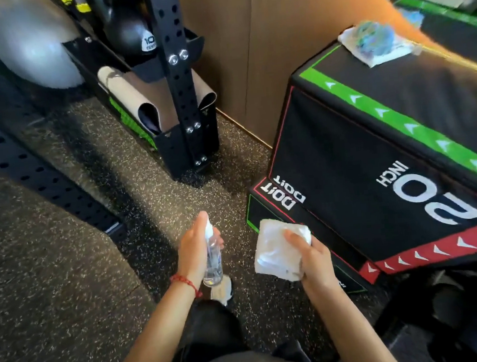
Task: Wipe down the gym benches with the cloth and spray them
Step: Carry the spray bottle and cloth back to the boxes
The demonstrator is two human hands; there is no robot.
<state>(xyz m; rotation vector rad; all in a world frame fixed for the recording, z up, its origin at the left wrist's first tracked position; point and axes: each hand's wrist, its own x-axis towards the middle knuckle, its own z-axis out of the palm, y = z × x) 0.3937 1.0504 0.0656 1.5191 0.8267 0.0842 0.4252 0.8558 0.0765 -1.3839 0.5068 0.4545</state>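
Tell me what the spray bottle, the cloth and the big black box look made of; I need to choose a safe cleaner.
Spray bottle: clear, glossy plastic by the look, see-through with highlights.
Cloth: white, soft fabric or thick paper towel; folded, creased, matt.
Black box: probably vinyl-covered padding; slight sheen, stitched red edging, printed lettering.

- You get mixed light here: a bright patch falls on the speckled floor (pixel 153 205) between the rack and the box, while the near left corner stays dim.
- Your spray bottle (pixel 213 258) catches glare and looks washed out at the top.
- The grey ball (pixel 32 43) at far left is soft and blown out.
- The far right corner smears into orange blur.
- Straight edges of the black box (pixel 373 151) bow from wide-angle distortion.
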